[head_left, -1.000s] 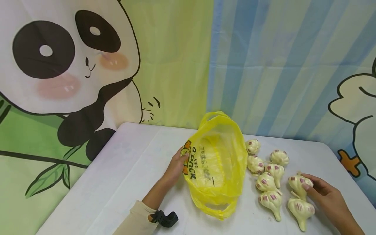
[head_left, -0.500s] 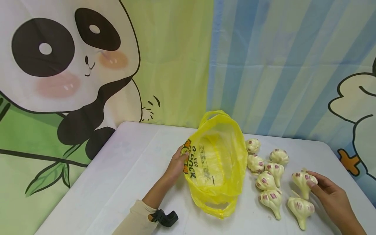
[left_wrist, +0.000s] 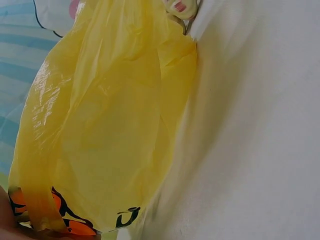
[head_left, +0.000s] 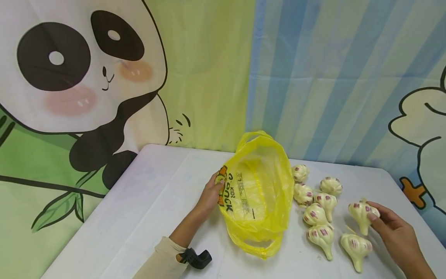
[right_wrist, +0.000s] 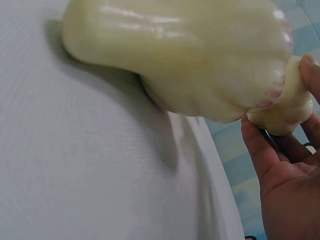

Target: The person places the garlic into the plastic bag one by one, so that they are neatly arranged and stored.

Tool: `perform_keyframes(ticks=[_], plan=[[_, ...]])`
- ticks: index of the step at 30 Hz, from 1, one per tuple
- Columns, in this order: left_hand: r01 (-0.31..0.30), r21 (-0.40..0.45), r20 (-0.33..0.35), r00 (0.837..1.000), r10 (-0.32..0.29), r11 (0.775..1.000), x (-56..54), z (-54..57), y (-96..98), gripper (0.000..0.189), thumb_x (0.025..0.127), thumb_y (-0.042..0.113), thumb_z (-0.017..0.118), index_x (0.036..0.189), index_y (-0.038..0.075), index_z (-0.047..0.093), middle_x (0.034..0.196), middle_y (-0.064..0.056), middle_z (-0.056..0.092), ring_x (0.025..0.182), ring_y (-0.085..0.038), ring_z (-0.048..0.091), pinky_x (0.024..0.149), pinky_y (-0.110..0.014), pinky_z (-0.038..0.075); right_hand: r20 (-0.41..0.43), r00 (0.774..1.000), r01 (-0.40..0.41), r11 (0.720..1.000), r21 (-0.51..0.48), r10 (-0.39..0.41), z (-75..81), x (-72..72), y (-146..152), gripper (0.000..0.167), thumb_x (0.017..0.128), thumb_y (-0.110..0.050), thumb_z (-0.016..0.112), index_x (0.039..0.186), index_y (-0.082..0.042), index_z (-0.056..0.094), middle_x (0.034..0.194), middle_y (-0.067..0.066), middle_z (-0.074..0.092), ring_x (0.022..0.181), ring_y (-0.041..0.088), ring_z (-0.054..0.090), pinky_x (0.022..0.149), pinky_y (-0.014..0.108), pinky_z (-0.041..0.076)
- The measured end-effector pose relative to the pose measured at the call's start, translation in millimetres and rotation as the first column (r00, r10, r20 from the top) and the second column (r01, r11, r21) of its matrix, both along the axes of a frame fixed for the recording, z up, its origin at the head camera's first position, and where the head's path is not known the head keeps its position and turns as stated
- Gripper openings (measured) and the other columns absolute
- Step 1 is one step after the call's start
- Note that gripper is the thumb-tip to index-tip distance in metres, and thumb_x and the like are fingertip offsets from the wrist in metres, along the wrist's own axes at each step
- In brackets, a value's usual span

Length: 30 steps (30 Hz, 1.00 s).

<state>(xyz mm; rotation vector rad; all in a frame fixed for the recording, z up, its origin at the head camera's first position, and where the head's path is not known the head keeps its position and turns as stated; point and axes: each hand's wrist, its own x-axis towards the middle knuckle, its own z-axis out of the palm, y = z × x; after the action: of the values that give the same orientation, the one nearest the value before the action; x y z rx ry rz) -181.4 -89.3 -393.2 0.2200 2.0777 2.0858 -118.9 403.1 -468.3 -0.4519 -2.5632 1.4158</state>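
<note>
Left hand [head_left: 209, 195] extended forward, gripping yellow bag [head_left: 256, 197] at its left edge; right hand [head_left: 398, 232] angled in from lower right, thumb and fingers pinching garlic bulb [head_left: 362, 214].

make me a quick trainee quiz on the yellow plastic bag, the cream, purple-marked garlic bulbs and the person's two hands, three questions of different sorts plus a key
1. Counting: how many cream, purple-marked garlic bulbs show in the head view, including any that is held?

2. True or false: the left hand grips the printed yellow plastic bag at its side.

3. Multiple choice: what does the right hand hold?
a) the bag
b) a single bulb
c) nothing

Key: 1. Eight, seven lying by the bag or near the right hand and one held. 2. True. 3. b.
</note>
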Motion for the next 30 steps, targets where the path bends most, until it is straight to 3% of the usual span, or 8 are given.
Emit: perform_keyframes(ticks=[5, 12, 15, 23, 30], plan=[[-0.005, -0.009, 0.001, 1.000, 0.005, 1.000, -3.1, -1.7, -1.2, 0.048, 0.106, 0.014, 0.032, 0.152, 0.003, 0.024, 0.090, -0.011, 0.059, 0.101, -0.055, 0.049, 0.097, -0.054, 0.036, -0.007, 1.000, -0.009, 1.000, 0.019, 0.010, 6.5, -2.5, -2.4, 0.060, 0.098, -0.045, 0.055, 0.148, -0.015, 0.042, 0.143, -0.007, 0.046, 0.094, -0.015, 0.045, 0.067, 0.010, 0.049], [-0.022, -0.013, -0.011, 1.000, 0.022, 1.000, -18.2, -26.1, -3.7, 0.047, 0.107, 0.021, 0.033, 0.151, 0.007, 0.028, 0.094, -0.019, 0.059, 0.096, -0.050, 0.054, 0.094, -0.049, 0.039, 0.012, 1.000, 0.001, 0.999, 0.052, -0.001, 20.2, -2.7, -13.9, 0.061, 0.098, -0.045, 0.053, 0.149, -0.014, 0.040, 0.149, 0.005, 0.042, 0.097, -0.012, 0.044, 0.067, 0.010, 0.049], [-0.036, -0.021, -0.023, 0.999, 0.035, 0.999, -21.1, -31.7, -3.9, 0.046, 0.106, 0.024, 0.035, 0.150, 0.010, 0.031, 0.100, -0.024, 0.058, 0.094, -0.045, 0.056, 0.091, -0.045, 0.042, 0.017, 1.000, 0.000, 0.999, 0.054, -0.001, 27.4, -1.4, -19.4, 0.062, 0.099, -0.045, 0.053, 0.149, -0.013, 0.040, 0.150, 0.008, 0.041, 0.098, -0.012, 0.044, 0.067, 0.010, 0.049], [-0.029, -0.013, -0.033, 0.999, 0.028, 1.000, -20.6, -34.0, -3.2, 0.045, 0.106, 0.025, 0.034, 0.148, 0.009, 0.034, 0.105, -0.032, 0.056, 0.095, -0.047, 0.056, 0.085, -0.041, 0.046, -0.040, 0.999, -0.031, 0.999, 0.033, 0.032, 36.2, 4.9, -28.5, 0.056, 0.100, -0.039, 0.053, 0.149, -0.014, 0.041, 0.143, 0.000, 0.045, 0.096, -0.016, 0.045, 0.069, 0.009, 0.048], [-0.041, -0.010, -0.008, 0.999, 0.041, 0.999, -16.9, -33.3, -4.6, 0.045, 0.106, 0.025, 0.035, 0.148, 0.010, 0.035, 0.105, -0.031, 0.056, 0.095, -0.045, 0.056, 0.085, -0.041, 0.045, -0.070, 0.995, -0.061, 0.995, 0.075, 0.066, 40.6, 5.7, -34.4, 0.055, 0.099, -0.038, 0.055, 0.146, -0.012, 0.044, 0.128, -0.010, 0.051, 0.092, -0.017, 0.046, 0.067, 0.011, 0.049]])
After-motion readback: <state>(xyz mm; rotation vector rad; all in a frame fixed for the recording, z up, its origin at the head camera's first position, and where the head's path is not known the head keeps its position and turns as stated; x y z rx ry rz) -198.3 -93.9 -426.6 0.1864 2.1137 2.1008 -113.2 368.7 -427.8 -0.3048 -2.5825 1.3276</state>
